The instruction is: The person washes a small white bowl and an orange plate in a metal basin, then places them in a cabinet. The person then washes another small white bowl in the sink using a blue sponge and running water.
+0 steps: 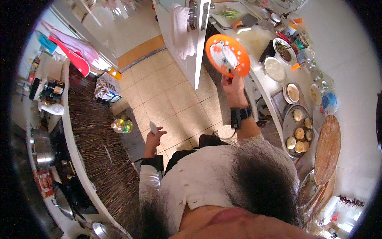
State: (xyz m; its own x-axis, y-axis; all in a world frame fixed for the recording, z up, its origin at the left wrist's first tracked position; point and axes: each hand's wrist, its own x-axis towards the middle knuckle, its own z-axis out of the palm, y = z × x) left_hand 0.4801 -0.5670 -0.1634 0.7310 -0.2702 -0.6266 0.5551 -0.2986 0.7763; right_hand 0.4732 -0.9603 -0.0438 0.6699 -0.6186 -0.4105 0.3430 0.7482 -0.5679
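Note:
My right hand is raised over the right side, its fingers closed on the lower rim of a round orange disc. The disc is tilted, with a pale piece across its middle and pale marks around it; its exact kind is unclear. Lower and to the left, over the floor, my left hand grips a small whitish elongated object, which sticks up from the fingers. What that object is cannot be made out.
On the right counter stand a round tray of browned flat cakes, stacked bowls, a bowl of dark food and a wooden board. An open white door stands ahead. An oil bottle is at left, beside the stove counter.

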